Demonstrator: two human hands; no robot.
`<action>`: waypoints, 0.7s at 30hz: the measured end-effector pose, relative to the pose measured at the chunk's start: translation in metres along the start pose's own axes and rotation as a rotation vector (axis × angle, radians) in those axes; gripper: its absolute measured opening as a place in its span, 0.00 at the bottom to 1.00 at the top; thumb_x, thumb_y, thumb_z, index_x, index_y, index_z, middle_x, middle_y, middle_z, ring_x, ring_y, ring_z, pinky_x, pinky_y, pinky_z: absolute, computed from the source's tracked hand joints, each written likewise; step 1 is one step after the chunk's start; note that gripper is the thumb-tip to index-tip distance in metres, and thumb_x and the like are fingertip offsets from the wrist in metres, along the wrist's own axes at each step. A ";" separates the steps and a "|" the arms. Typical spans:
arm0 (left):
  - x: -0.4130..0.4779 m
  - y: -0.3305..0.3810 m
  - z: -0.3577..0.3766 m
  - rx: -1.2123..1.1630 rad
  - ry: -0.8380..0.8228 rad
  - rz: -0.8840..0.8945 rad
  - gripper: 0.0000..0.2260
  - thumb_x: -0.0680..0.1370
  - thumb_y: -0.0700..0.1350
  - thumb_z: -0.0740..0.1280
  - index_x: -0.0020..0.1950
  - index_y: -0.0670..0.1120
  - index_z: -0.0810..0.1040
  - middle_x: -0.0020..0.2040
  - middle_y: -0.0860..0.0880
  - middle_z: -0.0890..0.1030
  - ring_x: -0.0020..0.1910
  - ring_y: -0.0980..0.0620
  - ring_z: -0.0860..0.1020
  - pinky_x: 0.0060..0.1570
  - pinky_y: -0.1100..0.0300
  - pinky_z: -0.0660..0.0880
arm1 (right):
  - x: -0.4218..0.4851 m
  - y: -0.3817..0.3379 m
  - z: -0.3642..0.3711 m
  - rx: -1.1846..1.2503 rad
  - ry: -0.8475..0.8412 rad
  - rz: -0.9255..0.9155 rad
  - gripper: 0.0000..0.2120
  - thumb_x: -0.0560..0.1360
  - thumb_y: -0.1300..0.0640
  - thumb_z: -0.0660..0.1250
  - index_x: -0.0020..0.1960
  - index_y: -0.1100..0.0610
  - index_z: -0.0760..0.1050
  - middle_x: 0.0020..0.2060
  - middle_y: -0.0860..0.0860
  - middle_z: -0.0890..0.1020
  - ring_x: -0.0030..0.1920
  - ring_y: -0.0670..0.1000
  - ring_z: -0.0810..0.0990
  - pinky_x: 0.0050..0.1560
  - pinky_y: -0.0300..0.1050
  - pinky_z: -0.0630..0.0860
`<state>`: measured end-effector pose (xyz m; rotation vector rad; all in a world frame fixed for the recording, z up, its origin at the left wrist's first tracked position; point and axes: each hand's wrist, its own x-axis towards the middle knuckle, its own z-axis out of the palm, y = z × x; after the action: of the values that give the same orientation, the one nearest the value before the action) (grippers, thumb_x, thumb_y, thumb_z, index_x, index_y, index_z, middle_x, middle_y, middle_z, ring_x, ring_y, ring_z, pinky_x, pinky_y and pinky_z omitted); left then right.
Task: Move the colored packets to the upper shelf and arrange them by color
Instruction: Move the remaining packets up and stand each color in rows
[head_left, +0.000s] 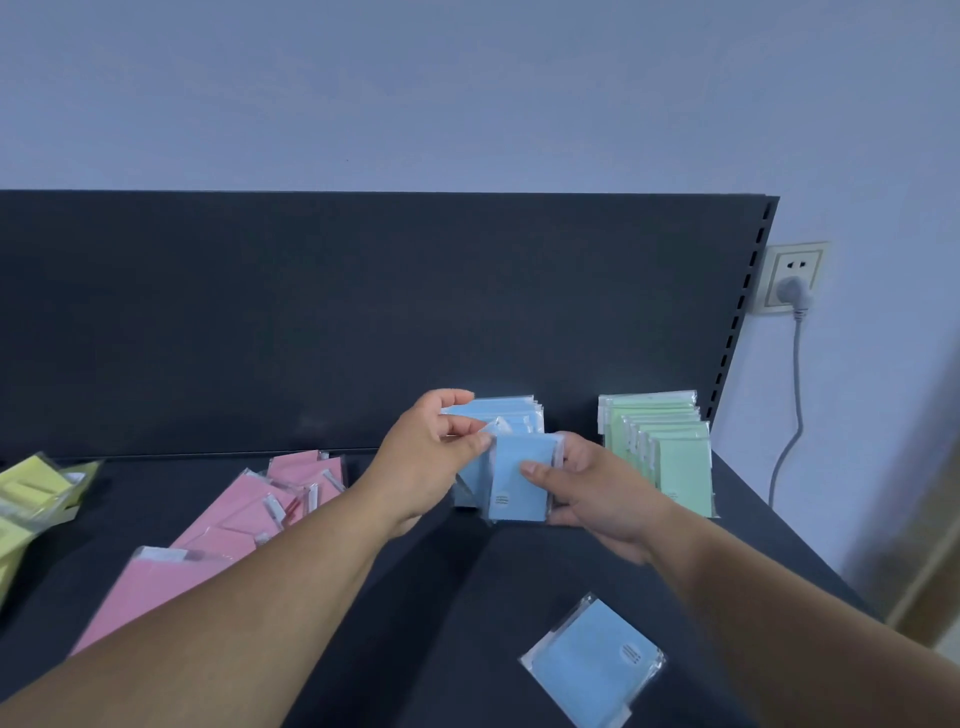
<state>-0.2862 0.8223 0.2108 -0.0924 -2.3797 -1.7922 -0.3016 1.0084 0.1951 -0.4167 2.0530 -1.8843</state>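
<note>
**A:** What are the hands doing?

**B:** Both are closed on blue. The left hand (431, 452) pinches the top edges of the blue stack (511, 413), fingers curled over them. The right hand (587, 491) holds the front blue packet (524, 449), thumb on its face and fingers behind.

**A:** And around them?

**B:** The blue stack stands on edge on the shelf (441, 623), close to the dark back panel (311, 322). The green stack (670, 457) stands in a row just beside it, to the right. The pink packets (249, 525) lie fanned flat to the left, and the yellow packets (31, 493) sit untidily at the far left. One loose blue packet (592, 660) lies flat near the front, well apart from its stack.

**A:** What could go wrong?

**B:** The sleeves look slick, and they stand on edge. If the left hand releases before the front packet is seated, I'd expect the row to slide forward and fan out. A wide move of the right hand could topple the green stack. The right forearm passes close to the loose blue packet and could sweep it off the front.
</note>
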 end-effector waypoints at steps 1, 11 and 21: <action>0.000 0.000 0.002 -0.039 0.011 -0.009 0.16 0.78 0.44 0.68 0.64 0.52 0.70 0.52 0.55 0.82 0.54 0.57 0.78 0.50 0.65 0.71 | -0.001 0.000 0.002 0.015 0.004 -0.005 0.08 0.80 0.60 0.64 0.58 0.53 0.73 0.49 0.47 0.86 0.50 0.49 0.85 0.51 0.46 0.82; -0.023 -0.020 0.031 0.075 0.043 -0.123 0.12 0.78 0.56 0.64 0.59 0.52 0.72 0.54 0.56 0.79 0.52 0.61 0.78 0.51 0.64 0.73 | 0.002 0.016 0.009 -0.137 0.274 -0.105 0.07 0.79 0.55 0.66 0.55 0.51 0.70 0.49 0.54 0.82 0.46 0.52 0.82 0.47 0.52 0.79; -0.030 -0.041 0.019 0.268 0.050 0.000 0.12 0.78 0.47 0.66 0.62 0.54 0.72 0.54 0.59 0.80 0.51 0.62 0.78 0.44 0.73 0.69 | -0.022 -0.001 -0.010 -0.790 0.002 0.132 0.31 0.64 0.44 0.79 0.61 0.44 0.67 0.52 0.40 0.78 0.49 0.43 0.80 0.51 0.42 0.76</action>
<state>-0.2643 0.8309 0.1620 -0.0142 -2.5554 -1.4407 -0.2854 1.0267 0.1982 -0.4330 2.6828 -0.9312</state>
